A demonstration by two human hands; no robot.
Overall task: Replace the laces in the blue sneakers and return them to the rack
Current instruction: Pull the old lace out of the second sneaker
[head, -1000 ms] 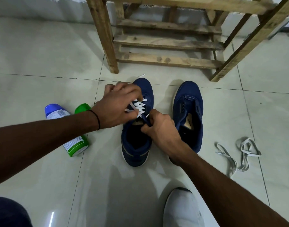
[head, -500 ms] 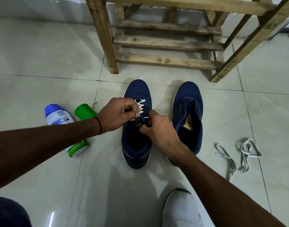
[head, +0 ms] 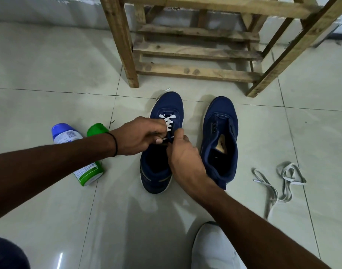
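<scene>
Both curled, left hand pinching white lace, right hand gripping blue sneaker

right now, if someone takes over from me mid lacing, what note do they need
Left hand pinches the white lace; right hand pinches at the upper eyelets of the half-laced blue sneaker, lace or flap unclear.
Done: toe-end eyelets of that sneaker crossed with white lace.
To do: finish its top eyelets, lace the unlaced blue sneaker beside it, put both on the wooden rack just beyond.
Grey laces lie loose on the floor to the right.
</scene>
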